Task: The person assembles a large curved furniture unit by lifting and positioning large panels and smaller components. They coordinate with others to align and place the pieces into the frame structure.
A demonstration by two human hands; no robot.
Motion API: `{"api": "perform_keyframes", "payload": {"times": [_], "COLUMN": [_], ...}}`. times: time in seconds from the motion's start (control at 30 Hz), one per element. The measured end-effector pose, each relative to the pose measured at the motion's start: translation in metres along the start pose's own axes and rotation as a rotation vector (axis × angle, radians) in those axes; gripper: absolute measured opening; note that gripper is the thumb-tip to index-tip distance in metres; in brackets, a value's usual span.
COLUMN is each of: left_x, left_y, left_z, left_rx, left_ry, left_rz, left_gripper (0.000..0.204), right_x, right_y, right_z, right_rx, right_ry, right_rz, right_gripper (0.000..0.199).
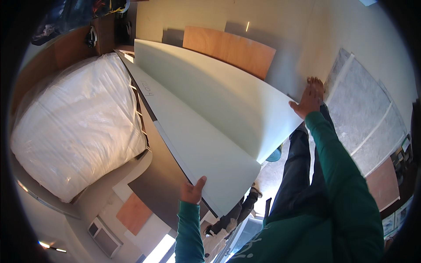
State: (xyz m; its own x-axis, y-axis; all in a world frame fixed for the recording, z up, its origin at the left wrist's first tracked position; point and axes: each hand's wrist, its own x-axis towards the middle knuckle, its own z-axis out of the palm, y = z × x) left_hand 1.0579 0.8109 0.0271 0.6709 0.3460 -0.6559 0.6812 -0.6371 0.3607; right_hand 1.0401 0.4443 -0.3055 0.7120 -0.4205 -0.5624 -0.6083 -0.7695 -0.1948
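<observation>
Gripping pale panel [210, 114] (tilted) — hands [192, 192] at edges

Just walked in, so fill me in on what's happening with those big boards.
A person in green sleeves is handling a large pale green panel, which lies on top of another one like it. The left hand grips a near corner of the stack and the right hand holds the upper panel's far corner. To the left sits a big bundle wrapped in clear plastic. A brown board leans on the wall behind.
</observation>
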Motion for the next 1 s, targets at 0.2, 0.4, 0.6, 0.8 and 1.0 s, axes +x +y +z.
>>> {"api": "perform_keyframes", "payload": {"times": [0.2,0.4,0.6,0.8,1.0], "left_x": [0.001,-0.006,-0.027,-0.028,-0.029], "left_y": [0.008,0.020,0.015,0.012,0.048], "left_z": [0.012,0.004,-0.028,-0.064,-0.051], "left_rx": [0.021,-0.105,-0.087,-0.205,-0.240], "left_ry": [-0.018,0.043,0.095,-0.073,0.154], "left_rz": [-0.037,-0.119,-0.257,-0.324,-0.355], "left_gripper": [0.023,0.024,0.028,0.036,0.039], "right_x": [-0.044,-0.224,-0.300,-0.320,-0.340], "right_y": [-0.036,-0.138,-0.178,-0.198,-0.218], "right_z": [-0.018,-0.107,-0.113,-0.120,-0.115], "right_rx": [0.360,0.404,0.372,0.472,0.539], "right_ry": [-0.767,-0.894,-0.602,-0.800,-0.514], "right_rz": [-0.471,-0.940,-1.061,-1.001,-1.050], "right_gripper": [0.034,0.062,0.057,0.058,0.060]}}
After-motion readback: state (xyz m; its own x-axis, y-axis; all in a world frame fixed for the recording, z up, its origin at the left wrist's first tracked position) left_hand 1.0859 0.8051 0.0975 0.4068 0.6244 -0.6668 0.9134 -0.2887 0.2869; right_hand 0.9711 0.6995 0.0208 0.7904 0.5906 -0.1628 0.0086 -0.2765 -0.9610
